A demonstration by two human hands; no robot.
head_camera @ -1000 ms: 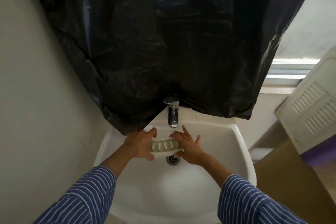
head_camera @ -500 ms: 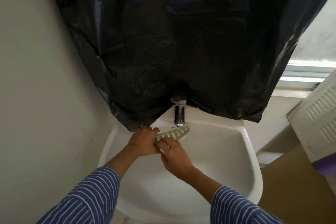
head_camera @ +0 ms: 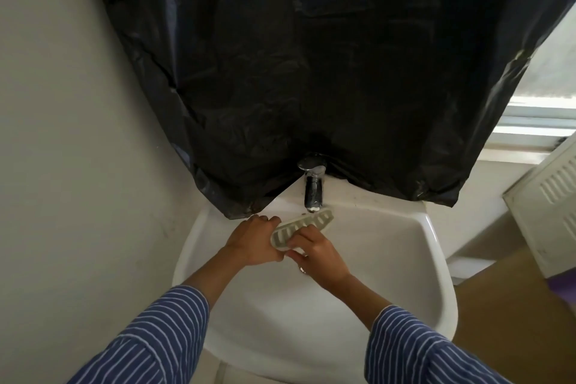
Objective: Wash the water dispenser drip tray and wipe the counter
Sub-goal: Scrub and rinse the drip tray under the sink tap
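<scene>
The drip tray (head_camera: 307, 224) is a small pale oval grille with slots. It is tilted over the white sink (head_camera: 436, 274), its far end just under the chrome faucet (head_camera: 312, 187). My left hand (head_camera: 254, 240) grips the tray's near-left end. My right hand (head_camera: 318, 254) is closed on the tray's lower edge from the right, fingers over its slotted face. Part of the tray is hidden by my right fingers. Whether water runs from the faucet is unclear.
A black plastic sheet (head_camera: 311, 72) hangs on the wall behind the faucet. A plain wall (head_camera: 62, 165) stands to the left. A white vented panel (head_camera: 548, 203) and a window (head_camera: 539, 115) are at the right, above a brown floor (head_camera: 505, 321).
The tray was flat between both hands over the drain; it now sits tilted with its far end at the faucet. My right hand moved from the tray's right end to its lower edge.
</scene>
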